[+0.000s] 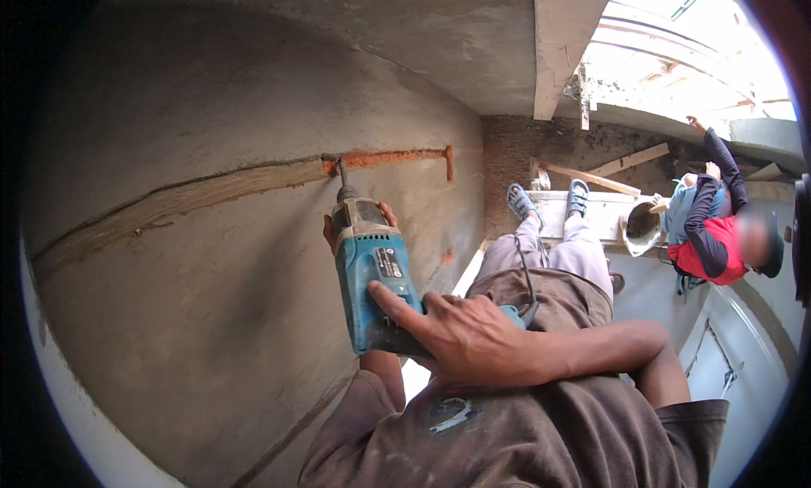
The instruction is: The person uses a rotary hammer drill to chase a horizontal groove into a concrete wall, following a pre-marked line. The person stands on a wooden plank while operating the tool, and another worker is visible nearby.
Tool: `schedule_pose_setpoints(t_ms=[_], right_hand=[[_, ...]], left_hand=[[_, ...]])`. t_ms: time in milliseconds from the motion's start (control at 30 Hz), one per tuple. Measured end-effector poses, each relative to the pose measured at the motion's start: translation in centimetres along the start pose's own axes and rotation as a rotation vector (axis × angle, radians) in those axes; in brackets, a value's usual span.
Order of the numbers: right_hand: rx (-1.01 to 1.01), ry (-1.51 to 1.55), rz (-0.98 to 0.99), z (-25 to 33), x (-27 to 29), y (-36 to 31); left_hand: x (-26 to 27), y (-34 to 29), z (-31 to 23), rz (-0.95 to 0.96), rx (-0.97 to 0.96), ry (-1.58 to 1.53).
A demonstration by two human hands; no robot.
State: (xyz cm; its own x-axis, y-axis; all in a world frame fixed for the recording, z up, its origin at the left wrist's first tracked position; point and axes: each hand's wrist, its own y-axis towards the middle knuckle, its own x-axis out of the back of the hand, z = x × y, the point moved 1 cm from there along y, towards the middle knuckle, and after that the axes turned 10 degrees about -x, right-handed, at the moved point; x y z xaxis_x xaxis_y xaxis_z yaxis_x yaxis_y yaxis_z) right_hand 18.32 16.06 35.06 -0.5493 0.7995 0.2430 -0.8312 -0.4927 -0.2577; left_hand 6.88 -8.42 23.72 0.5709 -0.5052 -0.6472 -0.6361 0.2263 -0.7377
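Observation:
A blue hammer drill (372, 272) points at the wall, its slim steel bit (342, 172) meeting a long groove (393, 158) cut there. Orange brick shows at the bit and to its right; the stretch to the left is tan. My right hand (477, 340) is closed around the rear handle, index finger stretched along the tool's side. My left hand (389, 215) wraps the drill's front end from beneath; only some fingertips show past the housing. A dark cord (530, 281) runs from the handle end over my brown shirt.
My sandalled feet (522, 202) rest on a pale plank (553, 213). Beyond it a person in a red vest (722, 247) sits beside a dusty bucket (642, 226). Loose wooden boards (629, 160) lean near the brick end wall. A concrete beam (566, 49) hangs overhead.

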Motion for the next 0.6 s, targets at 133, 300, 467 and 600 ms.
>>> schedule_pose_setpoints(t_ms=[133,300,467,600], right_hand=[[-0.028,0.018,-0.013,-0.9,-1.0,-0.6],[-0.045,0.083,-0.060,-2.7,0.5,-2.7],[-0.051,0.110,-0.112,-2.9,2.5,-2.6],[-0.057,0.088,-0.122,-2.1,3.8,-0.9]], left_hand=[[0.7,0.4,0.9,-0.111,-0.050,0.117],[-2.2,-1.9,4.9,-0.085,-0.127,0.330],[-2.7,-1.8,5.5,-0.131,-0.347,0.596],[-3.0,-0.4,3.8,0.013,-0.291,0.609]])
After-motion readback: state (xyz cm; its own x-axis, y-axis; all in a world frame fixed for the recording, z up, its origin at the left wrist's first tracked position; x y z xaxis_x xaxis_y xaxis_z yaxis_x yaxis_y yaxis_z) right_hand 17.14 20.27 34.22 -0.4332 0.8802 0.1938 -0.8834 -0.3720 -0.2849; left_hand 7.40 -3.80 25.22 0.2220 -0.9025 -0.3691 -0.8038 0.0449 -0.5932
